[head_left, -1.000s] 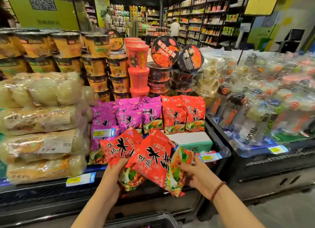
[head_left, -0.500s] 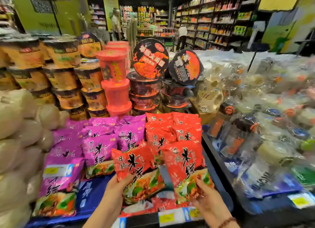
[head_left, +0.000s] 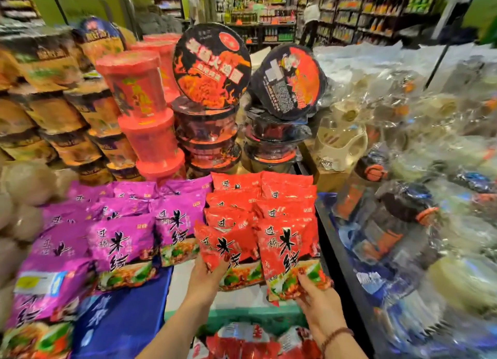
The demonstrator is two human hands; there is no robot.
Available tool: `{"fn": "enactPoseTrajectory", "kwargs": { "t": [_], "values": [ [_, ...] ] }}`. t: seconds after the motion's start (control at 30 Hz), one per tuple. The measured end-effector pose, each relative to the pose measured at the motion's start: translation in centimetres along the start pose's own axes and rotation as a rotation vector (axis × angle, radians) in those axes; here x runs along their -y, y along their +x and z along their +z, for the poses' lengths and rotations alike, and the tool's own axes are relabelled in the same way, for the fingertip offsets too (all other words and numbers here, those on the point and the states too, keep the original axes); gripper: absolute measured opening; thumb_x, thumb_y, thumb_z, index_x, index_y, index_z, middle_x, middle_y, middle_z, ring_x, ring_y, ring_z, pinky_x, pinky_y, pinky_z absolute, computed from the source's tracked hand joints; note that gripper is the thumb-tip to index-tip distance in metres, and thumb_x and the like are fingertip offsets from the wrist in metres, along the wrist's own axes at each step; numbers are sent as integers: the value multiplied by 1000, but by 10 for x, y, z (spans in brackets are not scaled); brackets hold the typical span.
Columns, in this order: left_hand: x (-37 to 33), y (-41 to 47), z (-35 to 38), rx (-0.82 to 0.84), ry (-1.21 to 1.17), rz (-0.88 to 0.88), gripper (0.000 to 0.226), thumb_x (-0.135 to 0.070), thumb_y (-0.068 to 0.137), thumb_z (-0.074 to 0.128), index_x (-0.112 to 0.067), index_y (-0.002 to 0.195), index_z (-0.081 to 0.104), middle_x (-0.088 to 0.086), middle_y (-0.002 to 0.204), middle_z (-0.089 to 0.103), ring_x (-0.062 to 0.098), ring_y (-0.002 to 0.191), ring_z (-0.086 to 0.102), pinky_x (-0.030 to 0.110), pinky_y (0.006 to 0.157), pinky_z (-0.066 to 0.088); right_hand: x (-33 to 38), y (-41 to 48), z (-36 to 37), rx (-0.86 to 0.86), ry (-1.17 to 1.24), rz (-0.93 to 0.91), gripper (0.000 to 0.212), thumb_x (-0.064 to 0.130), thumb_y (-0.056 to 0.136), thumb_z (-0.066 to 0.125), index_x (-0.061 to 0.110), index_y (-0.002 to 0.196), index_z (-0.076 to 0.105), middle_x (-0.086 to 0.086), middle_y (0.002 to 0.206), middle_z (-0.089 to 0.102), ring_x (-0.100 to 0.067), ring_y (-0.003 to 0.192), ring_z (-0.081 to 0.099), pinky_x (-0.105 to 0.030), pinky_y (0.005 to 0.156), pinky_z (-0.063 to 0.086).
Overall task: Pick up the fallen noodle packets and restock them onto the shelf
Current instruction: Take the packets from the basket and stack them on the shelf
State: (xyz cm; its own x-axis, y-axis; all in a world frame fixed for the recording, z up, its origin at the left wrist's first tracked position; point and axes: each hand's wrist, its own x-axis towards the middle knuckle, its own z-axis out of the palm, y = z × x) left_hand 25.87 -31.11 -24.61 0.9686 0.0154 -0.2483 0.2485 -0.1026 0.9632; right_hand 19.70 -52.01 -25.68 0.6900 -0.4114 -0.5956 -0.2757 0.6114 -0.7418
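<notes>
Between my left fingers (head_left: 215, 271) sits one red noodle packet (head_left: 224, 247), pinched at its lower edge with the thumb in front and my left hand (head_left: 204, 278) underneath. Over on my right hand (head_left: 321, 302), the fingers (head_left: 306, 280) curl round the bottom corner of a second red packet (head_left: 286, 254). So both hands are gripping, one packet each, two in all. The left one is tilted and the right one nearly upright. Both are right at the front of the red stack (head_left: 258, 197) on the shelf (head_left: 185, 288), above the pale bare patch where I judge they belong.

Now the risk: I'm holding only the bottom edges, and these bags look slick and puffy. If I let go before they lean back on the row, they could flop forward off the shelf. If I push too hard, the rows behind could buckle sideways into the purple packets (head_left: 123, 240).

Counting outward, the red stack has two columns with about four tops showing in each, though it's blurred. I make out seven or so purple ones. Behind them, three red cups (head_left: 146, 122) are stacked in front, with more behind. Then come two stacks of black bowls (head_left: 207, 141), each topped by one bowl tipped to face me. At the bottom edge lie at least two loose red packets (head_left: 250, 340).
</notes>
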Motion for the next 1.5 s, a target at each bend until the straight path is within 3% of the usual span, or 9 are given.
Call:
{"fn": "enactPoseTrajectory", "kwargs": {
  "t": [0.13, 0.27, 0.37, 0.67, 0.77, 0.9, 1.0, 1.23, 1.5],
  "values": [
    [7, 1, 9, -110, 106, 91, 46, -14, 87, 71, -30, 124, 48, 3, 124, 60, 25, 114, 58, 41, 95, 50, -13, -7, 0, -225, -431, -157, 39, 25, 70, 86, 7, 96, 64, -10, 92, 70, -28, 91, 67, -44, 87, 54],
    [1, -7, 8, -311, 89, 136, 58, -9, 79, 78, -23, 124, 45, -8, 105, 62, 8, 95, 61, 26, 82, 51, 0, -32, -5, -324, -677, -242, 75, 32, 72, 83, 7, 127, 38, -9, 94, 52, -31, 87, 58, -33, 72, 41],
    [2, -12, 5, -244, 165, 170, 45, -13, 82, 77, -33, 114, 51, -10, 101, 65, 10, 95, 62, 37, 86, 53, 3, -38, -13, -223, -857, -349, 69, 41, 81, 72, 21, 136, 37, -5, 93, 63, -23, 75, 55, -32, 67, 43],
    [-13, 3, -19, -54, 442, 299, 43, -14, 89, 68, -28, 126, 50, -19, 105, 63, -12, 93, 58, 6, 73, 43, 15, -25, -9, -193, -1584, -589, 53, 71, 87, 39, 32, 124, 35, 6, 86, 66, -16, 78, 66, -28, 58, 51],
    [-12, 4, -21, -76, 541, 355, 46, -22, 87, 72, -27, 126, 49, -6, 118, 63, 11, 99, 62, 24, 83, 50, 12, -20, -10, -278, -1566, -833, 71, 63, 76, 65, 20, 127, 40, -2, 101, 61, -20, 91, 60, -28, 60, 50],
    [1, -8, -9, -339, 721, 679, 84, -37, 85, 72, -16, 150, 23, 13, 152, 27, 28, 142, 25, 39, 116, 21, -4, 0, -13, -17, -1482, -1300, 98, 32, 59, 91, 23, 141, 40, -18, 144, 38, -34, 130, 38, -47, 97, 48],
    [18, -8, -2, -144, 1082, 1002, 97, -64, 80, 60, -27, 155, 12, 6, 163, 9, 31, 149, 7, 54, 119, 9, -8, 9, -10, 129, -1535, -1285, 113, 40, 60, 88, 37, 151, 21, -12, 160, 14, -32, 145, 13, -51, 107, 34],
    [20, 9, 7, 20, 1257, 775, 128, -59, 57, 84, -35, 155, 5, -1, 164, -3, 27, 149, 2, 46, 117, -3, 3, 30, -7, 272, -1591, -1207, 127, 59, 57, 80, 43, 151, -3, 1, 159, -24, -23, 146, -18, -54, 107, 32],
    [18, 18, 8, 44, 1306, 709, 134, -63, 51, 84, -37, 155, 5, -2, 164, -3, 22, 150, -9, 48, 116, 7, 3, 53, 0, 156, -1623, -1283, 128, 70, 47, 75, 37, 152, 9, -9, 162, -4, -36, 147, -8, -55, 92, 46]
  ]
}}
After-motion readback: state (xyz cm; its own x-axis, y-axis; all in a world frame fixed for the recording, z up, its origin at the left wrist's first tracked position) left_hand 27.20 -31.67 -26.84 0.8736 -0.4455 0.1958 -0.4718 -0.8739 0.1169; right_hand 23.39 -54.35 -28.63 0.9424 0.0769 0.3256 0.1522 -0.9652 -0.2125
